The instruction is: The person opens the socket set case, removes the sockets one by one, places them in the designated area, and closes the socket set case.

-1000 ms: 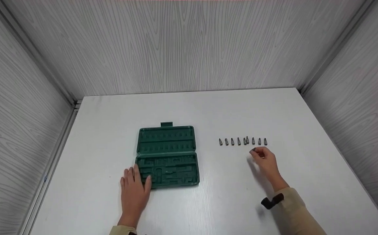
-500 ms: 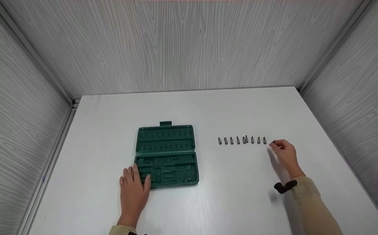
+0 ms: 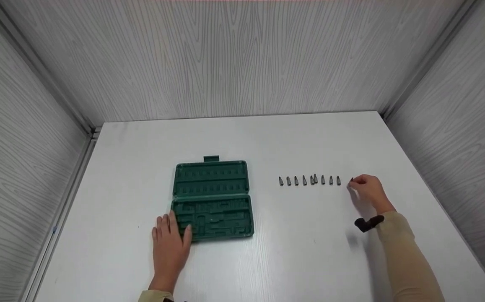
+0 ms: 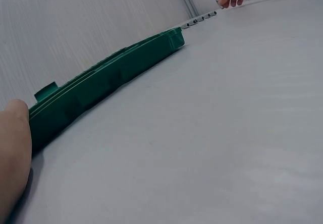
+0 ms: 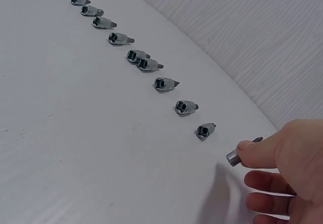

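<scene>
An opened green plastic case [image 3: 211,196] with moulded recesses lies flat on the table. My left hand [image 3: 169,249] rests at its near left corner, fingers along the left side and thumb at the front edge. At the right end of a row of bit sockets, my right hand [image 3: 370,191] pinches one more bit socket [image 5: 233,157] between thumb and finger. Its square-drive end points toward the near side, and its bit tip pokes out beyond the thumb. The nearest bit socket in the row [image 5: 205,130] lies a short gap to the left of it.
Several metal bit sockets [image 5: 164,84] lie side by side on the white table [image 3: 276,260], tips facing the back wall [image 3: 242,58]. Two near the middle sit tight together, one slightly ahead. Panels enclose the table at the back and both sides.
My right hand has carried the bit socket rightward from in front of the row to just past its right end, then barely moved. My left hand stays on the case.
</scene>
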Tool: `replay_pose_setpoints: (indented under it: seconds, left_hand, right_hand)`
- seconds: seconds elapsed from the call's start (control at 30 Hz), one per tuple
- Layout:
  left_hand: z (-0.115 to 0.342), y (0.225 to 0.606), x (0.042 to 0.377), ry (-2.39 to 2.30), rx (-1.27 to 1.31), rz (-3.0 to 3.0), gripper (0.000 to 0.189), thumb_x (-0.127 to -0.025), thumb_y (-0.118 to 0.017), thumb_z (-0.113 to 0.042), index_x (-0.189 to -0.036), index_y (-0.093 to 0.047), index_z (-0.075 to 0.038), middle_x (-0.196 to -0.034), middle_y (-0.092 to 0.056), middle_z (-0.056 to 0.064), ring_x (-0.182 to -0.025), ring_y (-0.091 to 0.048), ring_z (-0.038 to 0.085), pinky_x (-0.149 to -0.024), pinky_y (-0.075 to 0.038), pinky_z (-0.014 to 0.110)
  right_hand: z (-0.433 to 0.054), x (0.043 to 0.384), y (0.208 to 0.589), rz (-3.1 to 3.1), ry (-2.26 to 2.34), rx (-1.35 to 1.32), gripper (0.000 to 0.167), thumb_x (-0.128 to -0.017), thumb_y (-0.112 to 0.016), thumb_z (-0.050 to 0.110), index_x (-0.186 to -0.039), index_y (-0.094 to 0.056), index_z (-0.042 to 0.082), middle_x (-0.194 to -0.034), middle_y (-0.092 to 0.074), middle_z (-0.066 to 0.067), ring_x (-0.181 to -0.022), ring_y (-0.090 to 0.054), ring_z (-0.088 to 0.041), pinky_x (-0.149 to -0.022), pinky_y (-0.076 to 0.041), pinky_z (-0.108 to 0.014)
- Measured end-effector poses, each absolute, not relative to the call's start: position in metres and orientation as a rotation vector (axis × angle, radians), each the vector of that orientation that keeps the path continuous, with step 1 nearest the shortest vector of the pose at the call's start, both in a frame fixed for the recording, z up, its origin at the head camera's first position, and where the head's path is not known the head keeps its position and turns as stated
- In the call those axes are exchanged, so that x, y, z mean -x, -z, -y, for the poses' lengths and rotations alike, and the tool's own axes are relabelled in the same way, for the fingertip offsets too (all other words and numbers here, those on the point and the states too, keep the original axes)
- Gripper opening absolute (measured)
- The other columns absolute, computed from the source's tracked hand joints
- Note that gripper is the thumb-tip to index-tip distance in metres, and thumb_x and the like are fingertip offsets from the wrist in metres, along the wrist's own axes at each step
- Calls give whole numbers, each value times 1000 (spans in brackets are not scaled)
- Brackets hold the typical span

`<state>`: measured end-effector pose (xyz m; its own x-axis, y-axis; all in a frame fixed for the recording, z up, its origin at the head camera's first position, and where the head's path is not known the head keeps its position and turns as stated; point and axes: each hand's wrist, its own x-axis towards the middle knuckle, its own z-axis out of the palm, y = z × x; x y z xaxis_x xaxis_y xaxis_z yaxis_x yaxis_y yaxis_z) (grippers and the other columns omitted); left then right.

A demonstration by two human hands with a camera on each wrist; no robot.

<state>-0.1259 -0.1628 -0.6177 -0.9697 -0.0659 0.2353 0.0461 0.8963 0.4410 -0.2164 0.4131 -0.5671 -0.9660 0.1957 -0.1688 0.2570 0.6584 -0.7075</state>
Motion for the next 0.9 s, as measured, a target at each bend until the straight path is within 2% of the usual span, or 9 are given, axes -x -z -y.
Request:
replay_pose_setpoints:
  seconds: [0.23,0.43,0.9]
  left_hand:
    - [163,620,126,665,-12,2807,77,-95,-34,-54,-146,-21,3,-143,-27,27,-137,-14,39,-108,-10,54]
    - [162,619,126,664,-11,2791,77,-95,-35,-54,-145,-22,3,-143,-28,27,-137,-15,39,-108,-11,53]
    - [162,619,126,647,-34,2828,80,-94,-31,-57,-146,-21,3,-144,-27,27,-137,-13,39,-108,-10,54]
  right_hand:
    - [-408,221,569,-2790,1198,-393,29,-93,-55,19,-108,-59,-6,-107,-58,-21,-99,-51,-32,-84,-42,-42]
    - [-403,224,573,-2795,1206,-470,32,-95,-52,24,-111,-59,-3,-109,-56,-20,-100,-51,-31,-86,-41,-42]
    - [-403,223,577,-2834,1194,-504,34,-95,-50,26,-109,-58,-5,-106,-56,-20,-95,-51,-30,-79,-43,-38]
